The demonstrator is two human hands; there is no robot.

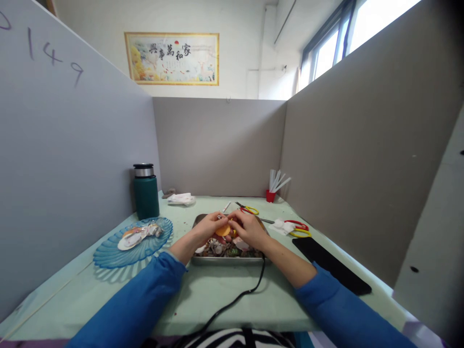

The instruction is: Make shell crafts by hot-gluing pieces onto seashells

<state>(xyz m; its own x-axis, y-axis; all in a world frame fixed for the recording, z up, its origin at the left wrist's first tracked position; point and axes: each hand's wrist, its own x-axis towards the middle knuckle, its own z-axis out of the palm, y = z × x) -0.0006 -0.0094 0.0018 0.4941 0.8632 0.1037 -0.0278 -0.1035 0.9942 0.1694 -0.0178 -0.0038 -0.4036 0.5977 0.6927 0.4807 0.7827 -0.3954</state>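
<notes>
Over a metal tray [232, 261], my left hand [210, 227] is closed around an orange seashell [223, 230], thumb and fingers at its edge. My right hand [249, 229] comes in from the other side, fingers bent and pressed together beside the shell. What those fingers pinch, if anything, is hidden. Small shells [217, 248] and other bits fill the tray beneath both hands. A black cable [243, 294] runs from near my right wrist down to the table's front edge.
At left stand a blue scalloped plate [108, 253] with shells and a green bottle [146, 198]. A white packet [181, 199], scissors [250, 210] and a red cup [270, 195] of translucent sticks are at the back. Right are tissue [281, 226], more scissors [300, 232] and a black slab [331, 266].
</notes>
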